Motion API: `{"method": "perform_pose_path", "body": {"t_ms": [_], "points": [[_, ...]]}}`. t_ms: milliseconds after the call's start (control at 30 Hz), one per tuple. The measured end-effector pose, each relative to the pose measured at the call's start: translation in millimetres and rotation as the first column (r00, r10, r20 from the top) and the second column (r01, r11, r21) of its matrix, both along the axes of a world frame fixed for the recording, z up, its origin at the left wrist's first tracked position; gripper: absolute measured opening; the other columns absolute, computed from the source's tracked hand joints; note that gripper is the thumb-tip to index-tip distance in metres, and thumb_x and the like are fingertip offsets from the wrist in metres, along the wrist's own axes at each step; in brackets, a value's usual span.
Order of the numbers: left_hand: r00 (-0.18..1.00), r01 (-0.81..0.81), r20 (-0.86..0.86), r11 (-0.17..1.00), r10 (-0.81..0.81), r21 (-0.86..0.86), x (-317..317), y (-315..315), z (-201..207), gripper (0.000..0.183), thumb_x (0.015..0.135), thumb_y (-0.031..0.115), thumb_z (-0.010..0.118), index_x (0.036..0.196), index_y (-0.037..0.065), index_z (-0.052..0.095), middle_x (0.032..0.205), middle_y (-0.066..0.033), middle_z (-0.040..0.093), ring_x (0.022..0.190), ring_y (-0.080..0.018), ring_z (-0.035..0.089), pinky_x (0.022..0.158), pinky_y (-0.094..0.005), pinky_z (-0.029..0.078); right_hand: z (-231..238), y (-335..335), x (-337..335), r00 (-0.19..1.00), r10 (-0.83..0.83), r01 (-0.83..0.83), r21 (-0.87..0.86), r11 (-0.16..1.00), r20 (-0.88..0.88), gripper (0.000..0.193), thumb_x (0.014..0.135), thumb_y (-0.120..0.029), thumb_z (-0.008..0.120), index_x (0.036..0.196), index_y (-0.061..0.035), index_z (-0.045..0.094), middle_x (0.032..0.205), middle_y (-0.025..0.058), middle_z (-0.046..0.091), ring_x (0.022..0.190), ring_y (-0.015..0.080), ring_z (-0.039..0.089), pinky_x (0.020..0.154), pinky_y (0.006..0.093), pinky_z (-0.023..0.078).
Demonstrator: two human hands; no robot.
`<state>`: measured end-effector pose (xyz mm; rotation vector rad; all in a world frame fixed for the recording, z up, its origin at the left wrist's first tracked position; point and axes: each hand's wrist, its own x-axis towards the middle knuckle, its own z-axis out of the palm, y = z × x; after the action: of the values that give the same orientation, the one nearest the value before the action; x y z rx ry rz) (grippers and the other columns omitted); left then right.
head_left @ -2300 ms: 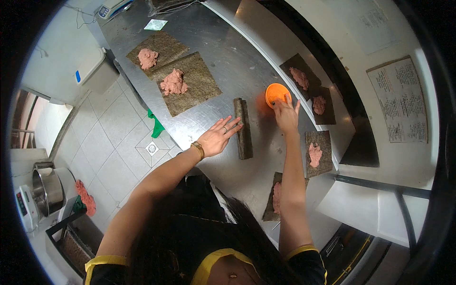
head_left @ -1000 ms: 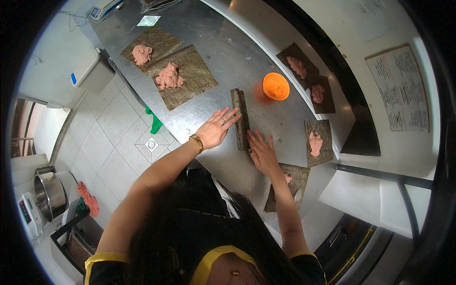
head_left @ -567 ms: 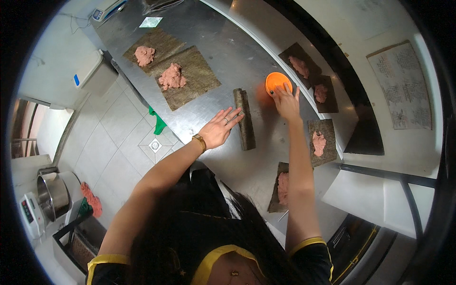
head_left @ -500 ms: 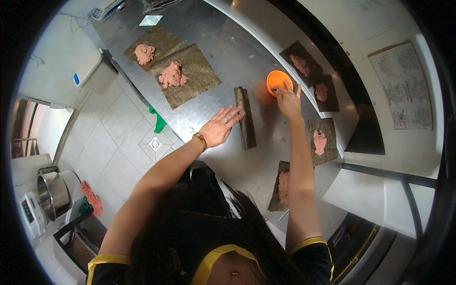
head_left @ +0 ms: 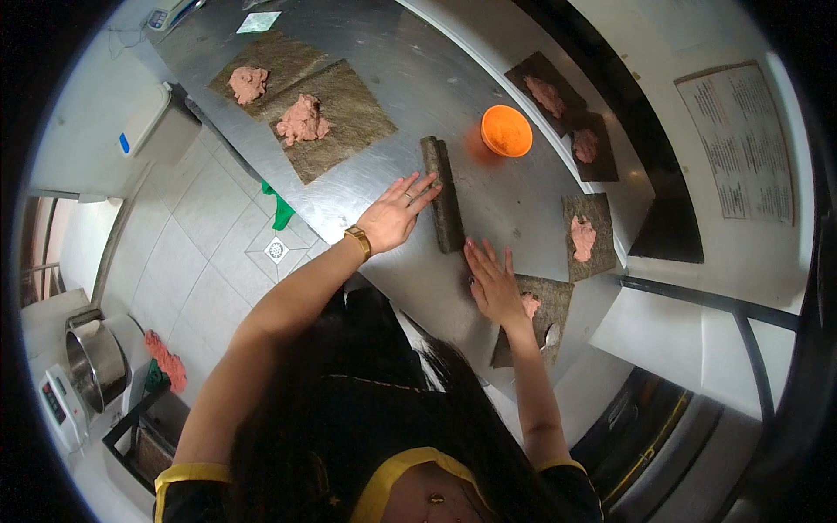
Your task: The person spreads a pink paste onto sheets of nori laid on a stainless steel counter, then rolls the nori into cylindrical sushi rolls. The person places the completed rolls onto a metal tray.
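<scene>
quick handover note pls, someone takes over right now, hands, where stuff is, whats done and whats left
Left hand: open, flat, fingertips on the dark seaweed roll.
Right hand: open, flat on the steel table, just short of the roll's near end.
Orange bowl stands beyond the roll.
Done: one sheet rolled up.
Left: flat seaweed sheets with pink filling, two to the far left, three to the right and one by the right wrist, all unrolled.

One head-worn fisheye view looks steeply down from above onto the steel counter.
</scene>
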<state>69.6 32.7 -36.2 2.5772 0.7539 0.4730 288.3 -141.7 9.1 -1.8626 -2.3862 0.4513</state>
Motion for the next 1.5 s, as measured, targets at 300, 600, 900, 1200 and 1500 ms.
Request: {"method": "perform_pose_path", "body": {"t_ms": [300,600,900,1200,1500], "points": [[1.0,-0.002,0.016,1.0,0.002,0.001,-1,0,-2,0.058,0.087,0.007,0.047,0.142,0.01,0.032,0.151,-0.0104,0.024,0.137,-0.0347,0.027,0.112,-0.0466,0.025,-26,117,7,0.994,0.079,-0.086,0.089,0.992,0.079,0.056,0.087,-0.014,0.043,0.142,-0.008,0.035,0.152,0.0026,0.026,0.141,0.0277,0.019,0.113,0.0554,0.009],[0.995,0.006,0.096,0.997,0.001,-0.075,-1,-1,2,0.059,0.084,0.001,0.047,0.141,0.009,0.034,0.151,-0.0121,0.023,0.137,-0.0347,0.027,0.112,-0.0467,0.025,-41,197,-15,0.965,-0.131,0.226,0.461,0.858,-0.228,0.046,0.085,-0.014,0.052,0.128,0.0001,0.049,0.134,0.0156,0.047,0.126,0.0341,0.041,0.108,0.0504,0.027],[0.984,0.006,0.175,1.0,-0.009,0.02,-12,29,16,0.057,0.079,-0.001,0.053,0.134,0.007,0.042,0.144,-0.0132,0.035,0.136,-0.0334,0.029,0.112,-0.0464,0.026,-38,129,-82,0.708,-0.655,0.699,0.126,0.704,-0.263,0.045,0.074,-0.014,0.068,0.113,0.006,0.057,0.113,0.0203,0.056,0.106,0.0357,0.054,0.09,0.0416,0.044],[0.856,0.428,-0.322,0.904,-0.404,0.006,-28,64,70,0.052,0.073,0.011,0.068,0.122,0.007,0.054,0.117,-0.0107,0.057,0.114,-0.029,0.052,0.098,-0.0389,0.042,-30,83,-97,0.85,-0.446,0.487,0.097,0.868,-0.28,0.044,0.071,-0.009,0.066,0.113,-0.0008,0.057,0.114,0.0189,0.056,0.108,0.0355,0.054,0.093,0.0431,0.045],[0.803,0.479,-0.387,0.877,-0.452,-0.03,-33,53,62,0.03,0.07,0.011,0.07,0.099,0.008,0.064,0.099,-0.012,0.063,0.086,-0.0314,0.065,0.076,-0.0406,0.052,-31,48,-127,0.837,-0.506,0.542,0.192,0.818,-0.207,0.039,0.074,-0.009,0.066,0.111,-0.0027,0.057,0.111,0.014,0.056,0.105,0.033,0.055,0.089,0.0403,0.047]]}}
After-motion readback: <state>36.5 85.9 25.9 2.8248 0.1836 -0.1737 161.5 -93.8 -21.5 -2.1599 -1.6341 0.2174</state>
